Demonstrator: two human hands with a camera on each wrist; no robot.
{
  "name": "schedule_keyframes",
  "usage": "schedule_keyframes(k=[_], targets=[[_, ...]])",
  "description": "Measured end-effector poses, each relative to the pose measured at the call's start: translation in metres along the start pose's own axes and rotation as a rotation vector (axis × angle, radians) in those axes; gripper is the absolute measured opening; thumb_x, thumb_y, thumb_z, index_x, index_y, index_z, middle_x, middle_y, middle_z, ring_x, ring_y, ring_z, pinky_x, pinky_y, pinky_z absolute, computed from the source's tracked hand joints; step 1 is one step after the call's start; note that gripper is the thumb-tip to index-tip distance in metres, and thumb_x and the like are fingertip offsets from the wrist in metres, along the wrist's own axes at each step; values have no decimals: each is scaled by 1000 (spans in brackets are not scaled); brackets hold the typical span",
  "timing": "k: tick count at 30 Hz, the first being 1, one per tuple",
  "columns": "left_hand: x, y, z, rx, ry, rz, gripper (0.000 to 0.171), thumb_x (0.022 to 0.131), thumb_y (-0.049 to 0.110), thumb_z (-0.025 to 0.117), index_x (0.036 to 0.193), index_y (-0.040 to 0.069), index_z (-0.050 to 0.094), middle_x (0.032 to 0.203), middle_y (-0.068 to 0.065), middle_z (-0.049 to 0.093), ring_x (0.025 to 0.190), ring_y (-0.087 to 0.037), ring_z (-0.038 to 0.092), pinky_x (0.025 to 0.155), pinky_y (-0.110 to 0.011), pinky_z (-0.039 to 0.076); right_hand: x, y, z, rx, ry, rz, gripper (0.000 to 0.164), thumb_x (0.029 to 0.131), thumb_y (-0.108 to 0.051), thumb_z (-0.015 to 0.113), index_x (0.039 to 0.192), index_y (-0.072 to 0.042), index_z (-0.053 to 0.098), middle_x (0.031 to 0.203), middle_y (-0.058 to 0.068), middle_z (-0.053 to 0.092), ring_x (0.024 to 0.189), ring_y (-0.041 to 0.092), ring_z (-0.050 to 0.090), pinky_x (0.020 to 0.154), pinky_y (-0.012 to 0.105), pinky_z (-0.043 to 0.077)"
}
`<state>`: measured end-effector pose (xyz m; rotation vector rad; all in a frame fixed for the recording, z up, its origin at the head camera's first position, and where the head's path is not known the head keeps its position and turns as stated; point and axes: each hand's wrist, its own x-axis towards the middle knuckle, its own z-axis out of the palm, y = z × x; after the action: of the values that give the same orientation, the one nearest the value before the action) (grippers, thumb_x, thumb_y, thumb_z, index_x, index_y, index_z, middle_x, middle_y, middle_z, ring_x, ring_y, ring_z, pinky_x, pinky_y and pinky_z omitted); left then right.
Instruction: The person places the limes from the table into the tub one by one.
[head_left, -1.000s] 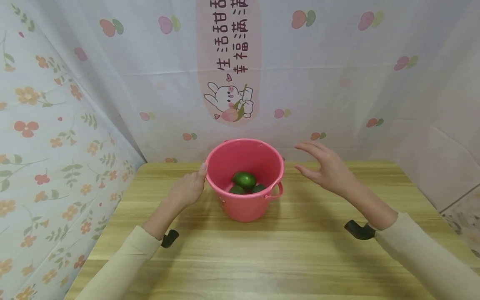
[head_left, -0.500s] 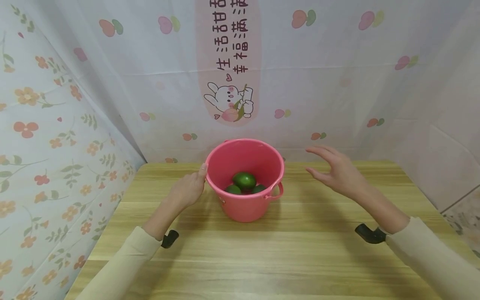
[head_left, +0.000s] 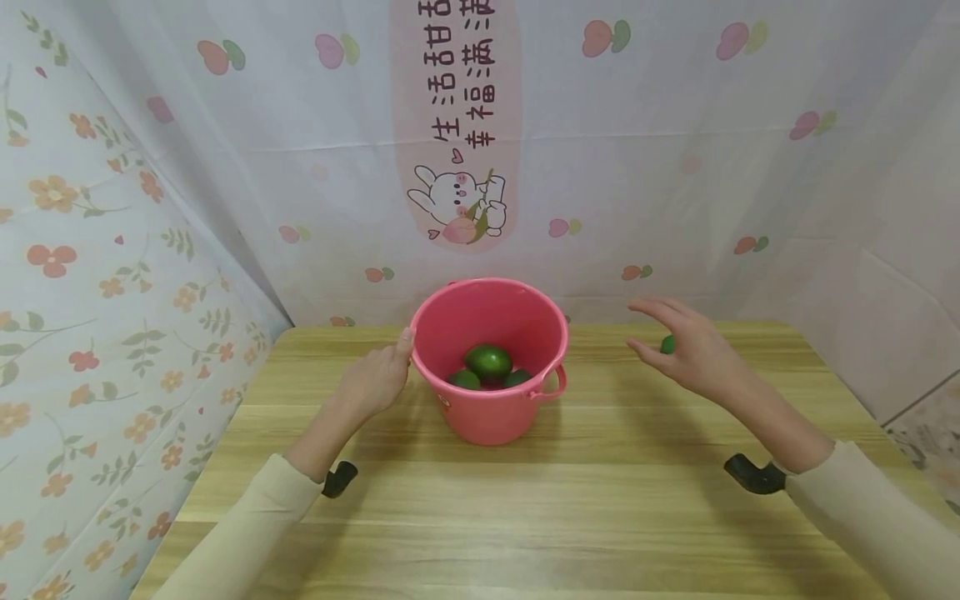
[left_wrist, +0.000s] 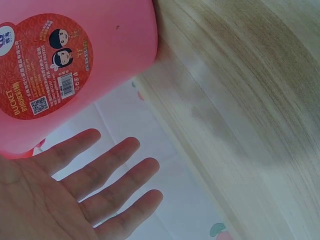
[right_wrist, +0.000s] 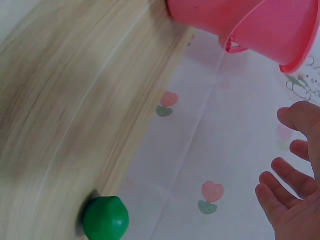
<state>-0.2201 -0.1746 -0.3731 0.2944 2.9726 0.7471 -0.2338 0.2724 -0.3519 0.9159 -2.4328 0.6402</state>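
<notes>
A pink bucket (head_left: 491, 419) stands upright near the table's back edge. Several smooth green fruits (head_left: 489, 362) lie in its bottom, one resting higher than the others. My left hand (head_left: 375, 377) is at the bucket's left side, thumb against the rim; in the left wrist view its fingers (left_wrist: 111, 195) are straight and spread beside the labelled wall. To the bucket's right, my right hand (head_left: 697, 352) hovers above the table, thumb and fingers apart, holding nothing. Partly hidden behind it is a bright green, lime-like fruit (head_left: 667, 344), seen with a small nub in the right wrist view.
The wood-grain table (head_left: 525, 517) runs back to a printed curtain (head_left: 637, 183). A floral curtain (head_left: 112, 333) hangs along the left. The bucket's pink handle (head_left: 553, 385) sticks out at its right front. Black wrist mounts (head_left: 753, 475) show under both forearms.
My right hand has drawn rightward, away from the bucket, and the green fruit behind it has come into sight. One fruit in the bucket has shifted slightly left. My left hand has stayed put.
</notes>
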Motion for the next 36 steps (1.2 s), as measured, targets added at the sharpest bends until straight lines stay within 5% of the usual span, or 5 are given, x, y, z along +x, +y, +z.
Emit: schedule_keyframes(k=[13, 36], targets=[[-1, -2, 1, -7, -5, -2, 96, 103, 63, -5, 136, 3, 62, 132, -17, 63, 117, -38, 61, 93, -60, 46, -10, 9, -1, -11, -1, 10, 63, 76, -1, 87, 133, -2, 61, 130, 19, 60, 120, 41, 55, 88, 60, 47], [0, -1, 2, 3, 1, -13, 99, 101, 64, -7, 130, 3, 66, 127, -18, 65, 113, -37, 63, 88, -60, 48, -33, 33, -6, -60, -49, 125, 58, 79, -4, 86, 130, 2, 61, 125, 22, 60, 111, 44, 58, 84, 60, 49]])
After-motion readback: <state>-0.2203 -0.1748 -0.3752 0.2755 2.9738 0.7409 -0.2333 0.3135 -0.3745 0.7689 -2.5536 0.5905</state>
